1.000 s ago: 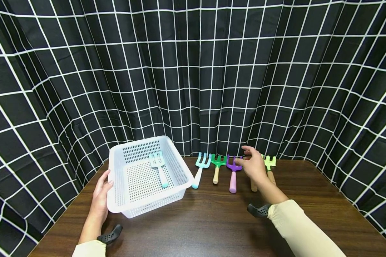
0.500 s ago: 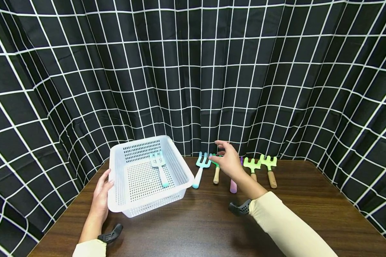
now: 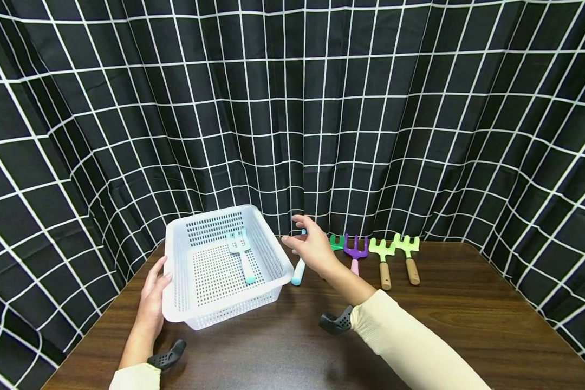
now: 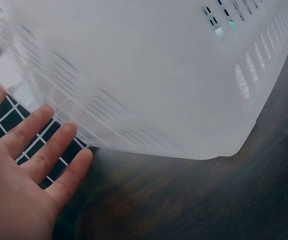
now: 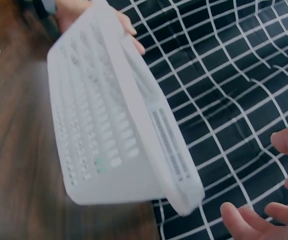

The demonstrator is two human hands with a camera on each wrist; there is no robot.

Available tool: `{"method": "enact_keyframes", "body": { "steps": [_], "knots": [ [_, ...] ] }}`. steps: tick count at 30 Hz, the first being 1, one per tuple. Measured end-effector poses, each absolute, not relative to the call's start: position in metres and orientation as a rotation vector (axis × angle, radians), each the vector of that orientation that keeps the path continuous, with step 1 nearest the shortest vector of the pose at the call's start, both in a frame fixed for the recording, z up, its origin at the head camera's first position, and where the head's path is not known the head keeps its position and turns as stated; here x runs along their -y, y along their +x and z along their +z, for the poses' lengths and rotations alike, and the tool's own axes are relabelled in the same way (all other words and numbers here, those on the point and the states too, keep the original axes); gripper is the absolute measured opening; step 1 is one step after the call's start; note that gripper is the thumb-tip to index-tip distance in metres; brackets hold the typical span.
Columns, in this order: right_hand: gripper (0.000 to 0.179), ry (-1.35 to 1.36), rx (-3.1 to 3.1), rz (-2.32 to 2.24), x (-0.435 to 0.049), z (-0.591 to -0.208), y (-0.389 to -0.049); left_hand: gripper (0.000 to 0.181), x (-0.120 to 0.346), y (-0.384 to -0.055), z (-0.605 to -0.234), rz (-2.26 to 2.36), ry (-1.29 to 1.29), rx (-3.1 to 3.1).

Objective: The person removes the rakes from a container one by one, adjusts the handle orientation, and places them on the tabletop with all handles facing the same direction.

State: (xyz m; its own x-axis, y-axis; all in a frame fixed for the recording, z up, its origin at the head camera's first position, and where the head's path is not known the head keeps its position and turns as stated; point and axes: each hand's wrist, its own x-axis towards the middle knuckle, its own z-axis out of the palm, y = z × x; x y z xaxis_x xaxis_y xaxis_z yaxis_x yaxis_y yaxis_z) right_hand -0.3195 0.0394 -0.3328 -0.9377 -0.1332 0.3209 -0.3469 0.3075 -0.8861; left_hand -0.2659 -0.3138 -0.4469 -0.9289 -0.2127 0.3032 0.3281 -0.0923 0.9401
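My left hand (image 3: 151,295) rests on the left side of a white perforated plastic basket (image 3: 273,254). In the left wrist view its fingers (image 4: 58,142) are spread and fairly straight against the basket's outer wall. Inside the basket lies a pale blue hand fork (image 3: 245,265) with a white handle. My right hand (image 3: 314,252) hovers over a second blue-and-white hand fork (image 3: 298,272), covering most of it, with fingers loosely bent and nothing held. Its fingers also partly show at the right edge of the right wrist view.
Right of my right hand, a row continues with a partly hidden green hand fork (image 3: 338,244), a purple one with a pink handle (image 3: 355,251), and two lime-green ones (image 3: 382,250) with wooden handles. A black grid curtain (image 3: 312,135) hangs behind the dark wooden table (image 3: 448,303).
My right hand has swept left along the row, from the lime-green forks past the purple and green ones to the blue one. The left hand and basket have stayed put.
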Motion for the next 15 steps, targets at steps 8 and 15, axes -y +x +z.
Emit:
{"method": "enact_keyframes", "body": {
  "steps": [8, 15],
  "knots": [
    [0.056, 0.58, 2.406, 1.689, -0.013, -0.339, -0.312, 0.048, 0.315, -0.266, -0.448, -2.086, -0.142, 1.81],
    [0.056, 0.63, 2.451, 1.694, 0.009, -0.348, -0.311, 0.047, 0.315, -0.267, -0.449, -2.089, -0.143, 1.809]
  ]
}}
